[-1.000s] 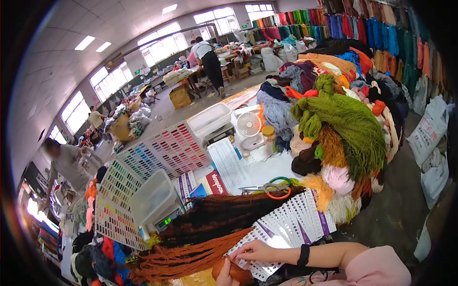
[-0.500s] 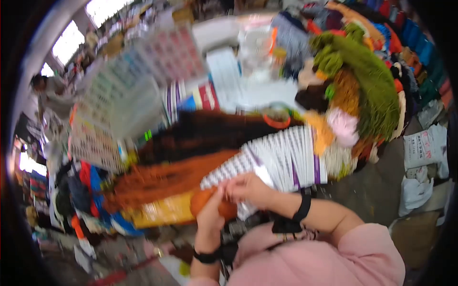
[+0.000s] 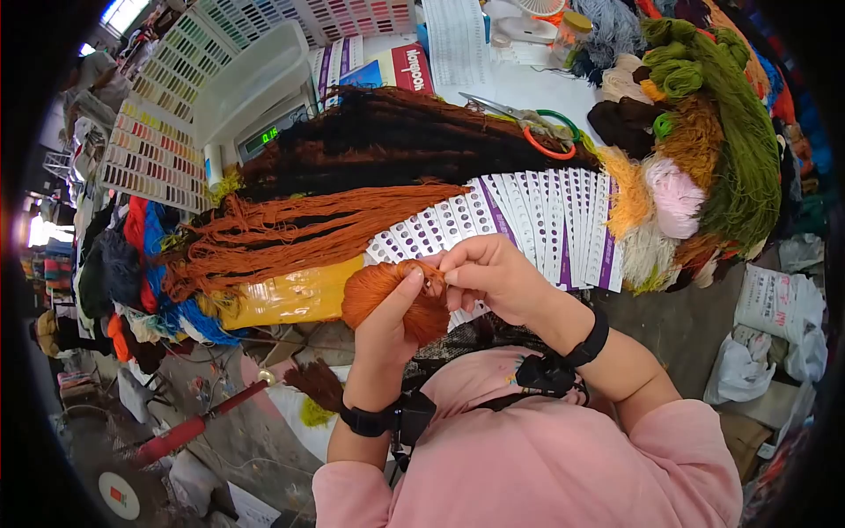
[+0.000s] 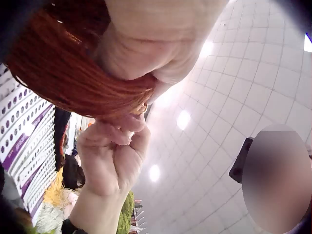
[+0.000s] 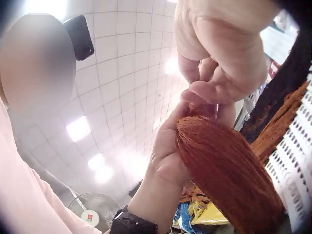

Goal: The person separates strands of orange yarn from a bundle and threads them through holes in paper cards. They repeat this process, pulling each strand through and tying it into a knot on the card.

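Note:
A bundled hank of rust-orange yarn (image 3: 363,292) is gripped in my left hand (image 3: 387,326), whose thumb lies over its near side. The thumb and fingers of my right hand (image 3: 493,275) pinch at the gathered end of the hank, right by the left thumb. In the right wrist view the yarn (image 5: 229,175) fans down from that gathered end, with both hands' fingertips meeting above it. From the left wrist, the strands draw together toward the right hand (image 4: 111,158). Punched white cards (image 3: 528,216) lie fanned on the table just beyond the hands.
Long rust yarn (image 3: 299,216) and dark brown yarn (image 3: 378,132) stretch across the table. Behind are scissors (image 3: 528,123), a scale (image 3: 264,138) bearing a clear tub (image 3: 251,84), and a colour chart (image 3: 158,145). Piled skeins (image 3: 695,141) stand right; a fan (image 3: 119,495) is lower left.
The head view has tilted down, bringing both forearms and the pink shirt into sight. The hands stay together at the hank, which now shows more fully in the left hand.

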A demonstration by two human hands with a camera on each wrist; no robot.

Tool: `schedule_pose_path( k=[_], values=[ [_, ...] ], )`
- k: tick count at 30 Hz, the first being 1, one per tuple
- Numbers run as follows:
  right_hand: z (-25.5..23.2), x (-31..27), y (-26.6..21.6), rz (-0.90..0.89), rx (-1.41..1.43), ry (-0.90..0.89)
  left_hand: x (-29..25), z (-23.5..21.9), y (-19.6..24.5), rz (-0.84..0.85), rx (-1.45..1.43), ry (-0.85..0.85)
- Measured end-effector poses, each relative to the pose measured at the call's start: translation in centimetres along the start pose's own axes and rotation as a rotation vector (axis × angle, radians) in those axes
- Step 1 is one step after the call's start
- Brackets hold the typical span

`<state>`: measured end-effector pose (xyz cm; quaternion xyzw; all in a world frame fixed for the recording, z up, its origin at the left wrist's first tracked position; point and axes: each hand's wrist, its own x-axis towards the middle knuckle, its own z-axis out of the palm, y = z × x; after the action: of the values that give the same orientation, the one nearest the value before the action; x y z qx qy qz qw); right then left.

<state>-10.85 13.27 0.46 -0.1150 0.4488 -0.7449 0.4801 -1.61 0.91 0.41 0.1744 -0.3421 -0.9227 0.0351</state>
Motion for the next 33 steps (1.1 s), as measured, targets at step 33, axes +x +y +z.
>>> schedule_pose_path(
  k=[33],
  values=[
    [0.8, -0.2, -1.0, 0.035, -0.167, 0.101, 0.4, 0.2, -0.7, -0.041, -0.042, 0.065]
  ],
)
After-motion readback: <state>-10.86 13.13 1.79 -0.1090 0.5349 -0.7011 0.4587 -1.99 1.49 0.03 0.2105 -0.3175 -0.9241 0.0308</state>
